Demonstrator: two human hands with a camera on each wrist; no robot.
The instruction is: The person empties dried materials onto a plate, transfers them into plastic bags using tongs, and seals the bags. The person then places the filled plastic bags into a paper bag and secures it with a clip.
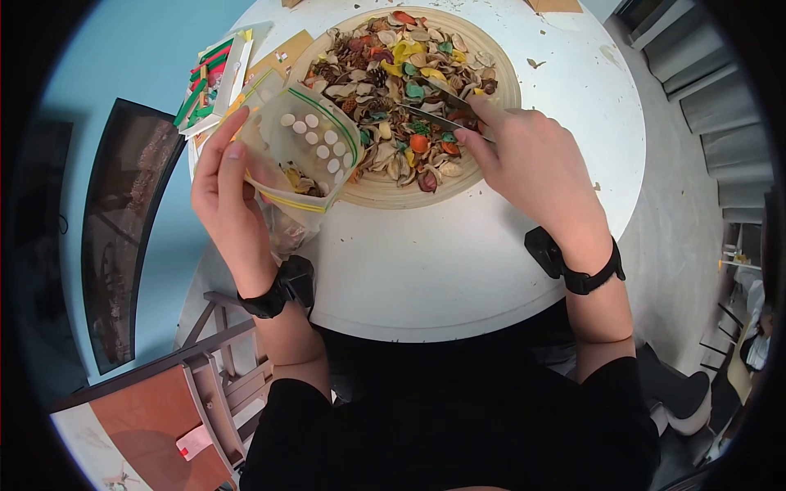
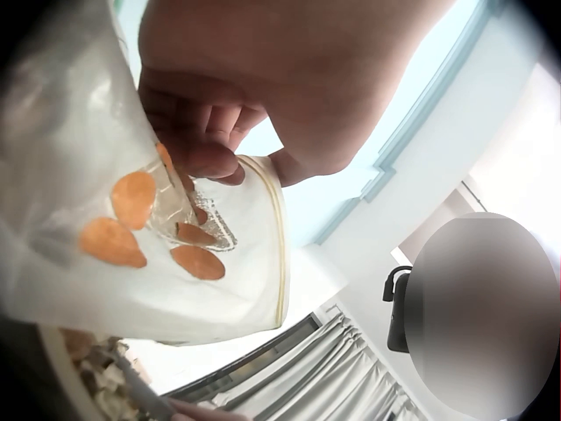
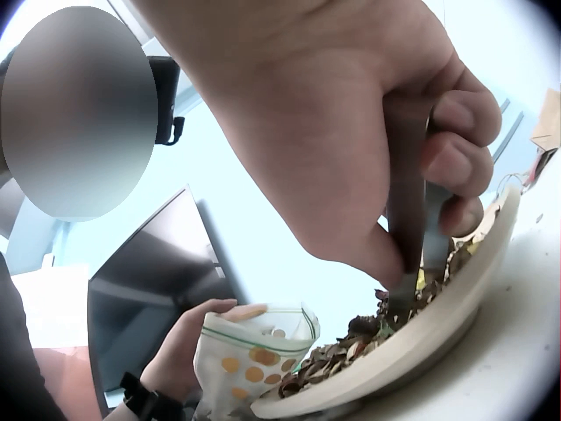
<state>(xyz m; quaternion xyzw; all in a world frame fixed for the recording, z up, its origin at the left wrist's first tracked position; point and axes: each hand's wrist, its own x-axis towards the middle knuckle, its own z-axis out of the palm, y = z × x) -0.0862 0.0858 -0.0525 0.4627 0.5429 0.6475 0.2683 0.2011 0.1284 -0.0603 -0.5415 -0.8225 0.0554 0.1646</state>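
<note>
My left hand (image 1: 229, 192) grips the side of a clear zip bag (image 1: 325, 135), its mouth spread wide beside the dish. The bag bears round dots, white from above and orange in the left wrist view, with a few dried pieces inside. A pale round dish (image 1: 501, 78) is heaped with potpourri (image 1: 389, 78): dried petals, small cones, and yellow, green and orange bits. Between thumb and fingers my right hand (image 1: 544, 164) holds metal tongs (image 1: 434, 117), pointing left. Their tips are down among the potpourri in the right wrist view (image 3: 406, 303).
A white round table (image 1: 409, 270) carries everything. Behind the bag stand a white box with red and green contents (image 1: 209, 86) and a brown card (image 1: 282, 53). Stray dried bits (image 1: 535, 63) lie right of the dish. A wooden chair (image 1: 225, 360) stands at lower left.
</note>
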